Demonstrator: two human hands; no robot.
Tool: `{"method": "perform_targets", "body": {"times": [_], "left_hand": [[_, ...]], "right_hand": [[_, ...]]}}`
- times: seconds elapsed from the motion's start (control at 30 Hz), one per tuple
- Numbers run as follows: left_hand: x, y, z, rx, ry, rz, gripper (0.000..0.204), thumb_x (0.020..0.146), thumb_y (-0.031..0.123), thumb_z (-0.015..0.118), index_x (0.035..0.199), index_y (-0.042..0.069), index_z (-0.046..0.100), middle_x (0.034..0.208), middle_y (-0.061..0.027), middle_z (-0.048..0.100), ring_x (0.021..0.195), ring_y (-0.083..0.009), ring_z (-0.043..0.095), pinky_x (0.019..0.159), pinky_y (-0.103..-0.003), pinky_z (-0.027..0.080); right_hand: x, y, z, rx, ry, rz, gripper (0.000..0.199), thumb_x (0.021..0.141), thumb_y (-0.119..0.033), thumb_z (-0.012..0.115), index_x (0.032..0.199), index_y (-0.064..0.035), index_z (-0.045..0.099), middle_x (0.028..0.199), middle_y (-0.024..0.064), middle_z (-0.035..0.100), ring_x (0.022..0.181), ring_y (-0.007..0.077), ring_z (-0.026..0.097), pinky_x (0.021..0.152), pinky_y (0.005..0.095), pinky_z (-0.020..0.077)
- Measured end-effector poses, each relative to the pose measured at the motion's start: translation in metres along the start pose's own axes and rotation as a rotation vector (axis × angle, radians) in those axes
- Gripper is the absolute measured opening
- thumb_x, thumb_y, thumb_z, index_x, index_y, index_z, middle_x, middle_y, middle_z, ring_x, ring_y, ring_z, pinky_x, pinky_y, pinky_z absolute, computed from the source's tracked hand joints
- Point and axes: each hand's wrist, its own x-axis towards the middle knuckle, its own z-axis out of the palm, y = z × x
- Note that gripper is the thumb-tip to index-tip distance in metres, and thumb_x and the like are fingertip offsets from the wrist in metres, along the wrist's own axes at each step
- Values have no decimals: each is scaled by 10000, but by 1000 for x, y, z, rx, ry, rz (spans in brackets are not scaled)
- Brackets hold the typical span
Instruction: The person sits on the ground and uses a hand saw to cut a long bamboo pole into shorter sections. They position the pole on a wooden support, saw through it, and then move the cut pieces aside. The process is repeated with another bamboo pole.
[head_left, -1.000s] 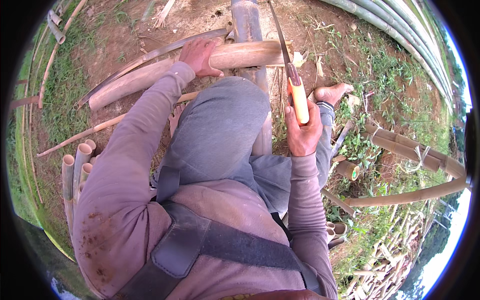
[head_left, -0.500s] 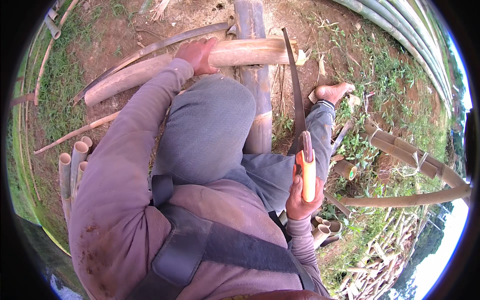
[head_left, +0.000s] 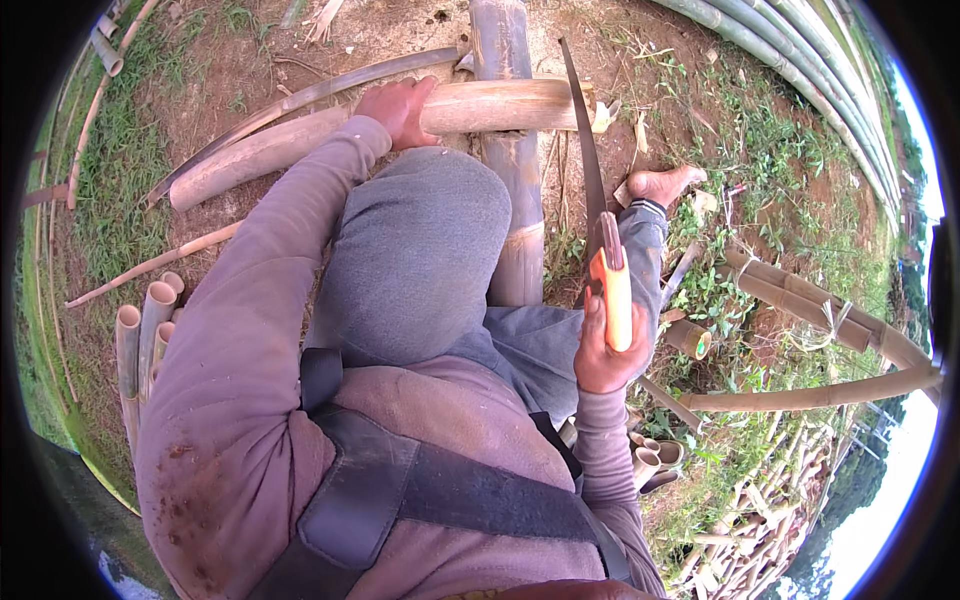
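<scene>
Several green bamboo poles are lying at two o'clock in the head view, cord-tied bamboo poles are jutting in at three, pale sticks are heaping up at four, and cut bamboo tubes are standing at nine. The denim-covered knee is rising just below the work. Straw-coloured and frayed at its tip, a cylindrical bamboo length is stretching from ten to one o'clock across a grey-brown bamboo pole. The handsaw, yellow-orange handled, is pointing its dark, tapering blade toward twelve, passing before that tip; contact is staying unclear. The left hand is pressing, clamped over the bamboo length at eleven. The right hand is wrapping the saw's handle between three and four, thumb lying along it.
</scene>
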Motion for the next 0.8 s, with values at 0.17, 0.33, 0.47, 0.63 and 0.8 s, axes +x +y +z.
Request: {"method": "perform_targets", "body": {"times": [0.17, 0.33, 0.47, 0.63, 0.8], "left_hand": [[3, 1, 3, 15, -7, -11, 981, 737, 546, 870, 1540, 148, 470, 1387, -169, 633, 1269, -373, 639, 1078, -543, 477], [5, 6, 3, 7, 19, 11, 984, 744, 558, 862, 1554, 167, 463, 1425, -168, 624, 1283, -378, 634, 1064, -536, 492], [7, -3, 0, 10, 22, 11, 995, 731, 558, 868, 1558, 181, 463, 1435, -171, 620, 1278, -384, 640, 1072, -535, 500], [1, 2, -2, 15, -2, -2, 1007, 717, 557, 878, 1558, 185, 467, 1410, -172, 630, 1264, -389, 648, 1099, -528, 497], [2, 10, -3, 25, -78, -36, 994, 767, 570, 853, 1584, 178, 443, 1422, -183, 626, 1282, -375, 639, 1118, -512, 479]], "right_hand": [[-35, 25, -7, 110, 60, -3, 145, 1029, -71, 683, 1047, 38, 590, 871, 88, 657, 659, 78, 615, 692, 255, 587], [132, 16, 82, 34, 75, -74, 168, 954, -88, 791, 972, 17, 660, 764, 111, 696, 640, 171, 660, 636, 326, 532], [97, 9, 63, 35, 57, -79, 167, 953, -87, 787, 1000, 25, 672, 797, 107, 716, 683, 162, 682, 665, 316, 546], [-39, 16, -20, -71, 25, -93, 123, 1022, -64, 701, 1067, 25, 629, 761, 32, 628, 553, 69, 562, 523, 236, 462], [40, 28, 43, 64, 93, -161, 134, 1024, -81, 716, 1009, 28, 640, 792, 15, 651, 686, 65, 609, 618, 257, 517]]}}
